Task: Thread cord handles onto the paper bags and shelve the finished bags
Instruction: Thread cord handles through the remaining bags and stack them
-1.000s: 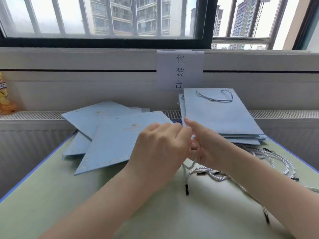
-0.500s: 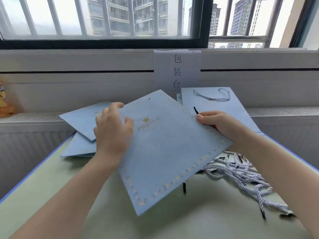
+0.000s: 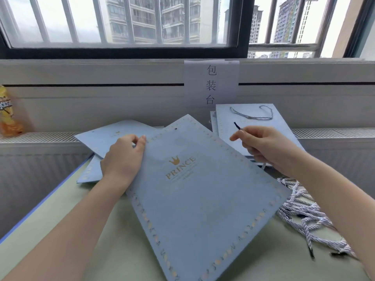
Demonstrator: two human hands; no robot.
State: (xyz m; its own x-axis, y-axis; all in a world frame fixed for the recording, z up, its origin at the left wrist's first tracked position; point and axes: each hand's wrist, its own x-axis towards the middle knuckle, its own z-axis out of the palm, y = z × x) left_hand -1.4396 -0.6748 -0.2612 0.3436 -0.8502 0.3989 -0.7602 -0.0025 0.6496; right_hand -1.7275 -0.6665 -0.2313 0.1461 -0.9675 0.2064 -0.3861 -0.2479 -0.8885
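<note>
Beside the bag (image 3: 198, 195), loose cords (image 3: 304, 211); behind, finished bags (image 3: 253, 126).

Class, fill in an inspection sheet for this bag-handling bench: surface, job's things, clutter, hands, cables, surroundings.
Surface: pale green table, blue edge.
Job's things: PRINCE bag flat in front; unthreaded bags left; finished bag with handle behind; loose cords right.
Clutter: orange packet on the ledge.
Hands: left hand holds the bag's edge; right hand pinches a cord tip.
Cables: nothing seen.
Surroundings: barred window, paper sign.
</note>
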